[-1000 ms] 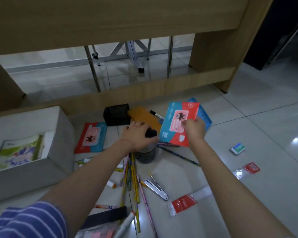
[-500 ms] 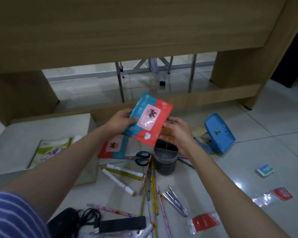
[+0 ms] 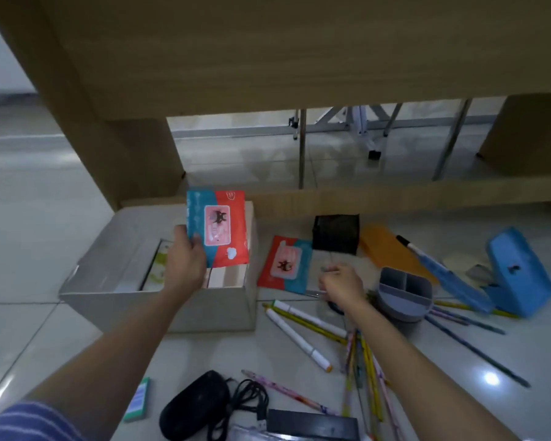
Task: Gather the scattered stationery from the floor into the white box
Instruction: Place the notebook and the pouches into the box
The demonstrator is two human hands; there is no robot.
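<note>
Holding a red and blue packet (image 3: 218, 229) upright over the white box (image 3: 204, 308), the left hand (image 3: 185, 262) pinches its edge, while the right hand (image 3: 341, 286) hangs with loosely curled, empty fingers beside the scissors (image 3: 326, 297) on the floor.

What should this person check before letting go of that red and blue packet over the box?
1. Packet gripped: ok. The left hand pinches the red and blue packet by its edge.
2. Packet over the opening: ok. It hangs above the white box.
3. Room inside the box: ok. A booklet lies in it, with space beside it.
4. Right hand out of the way: ok. The right hand is low over the floor, right of the box.
5. What the right hand holds: cannot tell; its fingers are curled and blurred.
6. Job finished after this: not ok. A second packet and pens lie on the floor.
</note>
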